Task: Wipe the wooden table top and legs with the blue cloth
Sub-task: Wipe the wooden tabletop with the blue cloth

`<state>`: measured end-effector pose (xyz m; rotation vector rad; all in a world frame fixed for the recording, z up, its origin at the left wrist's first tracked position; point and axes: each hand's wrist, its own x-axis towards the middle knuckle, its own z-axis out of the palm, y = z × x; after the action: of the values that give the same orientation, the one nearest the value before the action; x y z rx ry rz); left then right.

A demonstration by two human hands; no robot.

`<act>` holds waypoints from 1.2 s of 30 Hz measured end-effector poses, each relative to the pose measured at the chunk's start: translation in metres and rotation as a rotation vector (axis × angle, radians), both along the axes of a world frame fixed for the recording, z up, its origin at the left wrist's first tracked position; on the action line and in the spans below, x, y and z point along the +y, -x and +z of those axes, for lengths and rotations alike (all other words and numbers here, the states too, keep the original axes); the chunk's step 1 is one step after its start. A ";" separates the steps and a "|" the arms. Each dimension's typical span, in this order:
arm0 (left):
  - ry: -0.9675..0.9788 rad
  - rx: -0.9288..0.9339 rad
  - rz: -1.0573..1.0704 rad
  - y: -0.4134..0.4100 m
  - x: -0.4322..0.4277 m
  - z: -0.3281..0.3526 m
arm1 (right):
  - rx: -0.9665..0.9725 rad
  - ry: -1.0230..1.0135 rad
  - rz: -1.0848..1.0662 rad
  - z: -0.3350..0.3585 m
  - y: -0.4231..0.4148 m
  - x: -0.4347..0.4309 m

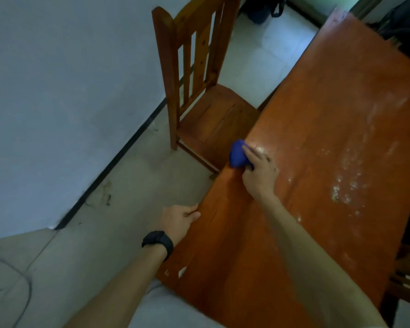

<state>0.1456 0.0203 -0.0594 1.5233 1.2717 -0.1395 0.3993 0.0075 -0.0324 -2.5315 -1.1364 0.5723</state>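
The left hand [184, 218] holds the table [329, 102] edge, fingers curled round it. Further out, the right hand [259, 174] squeezes the blue cloth [237, 153] at that same edge. White spots [346, 185] to its right look unwiped. The legs probably are too.

i read the table top [329, 138] as varnished wood — glossy beside the soft, matt blue cloth [236, 155], with pale worn patches. the chair [213, 119] is similar wood; the floor [128, 185] matt tile.
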 end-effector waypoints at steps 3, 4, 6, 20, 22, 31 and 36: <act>-0.011 -0.009 0.066 -0.001 -0.008 0.002 | 0.092 0.030 0.211 0.007 0.069 -0.070; -0.011 -0.016 0.086 -0.001 -0.011 0.001 | 0.145 0.044 0.277 0.012 0.079 -0.084; 0.008 -0.050 0.101 0.001 -0.016 0.003 | 0.305 0.022 0.289 0.024 0.069 -0.077; 0.172 -0.126 0.565 0.107 -0.113 0.016 | 0.264 0.085 0.590 0.014 0.168 -0.132; 0.188 -0.168 0.629 0.110 -0.121 0.018 | 0.449 0.172 0.521 0.017 0.147 -0.092; 0.165 -0.183 0.717 0.124 -0.150 0.017 | 0.162 0.060 0.594 0.012 0.223 -0.169; 0.205 -0.178 0.728 0.126 -0.151 0.017 | 0.406 0.162 0.671 0.021 0.212 -0.132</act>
<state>0.0199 -0.1310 -0.0422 0.8104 1.5331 0.3225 0.1873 -0.1240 -0.0114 -1.9575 -1.8106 1.3116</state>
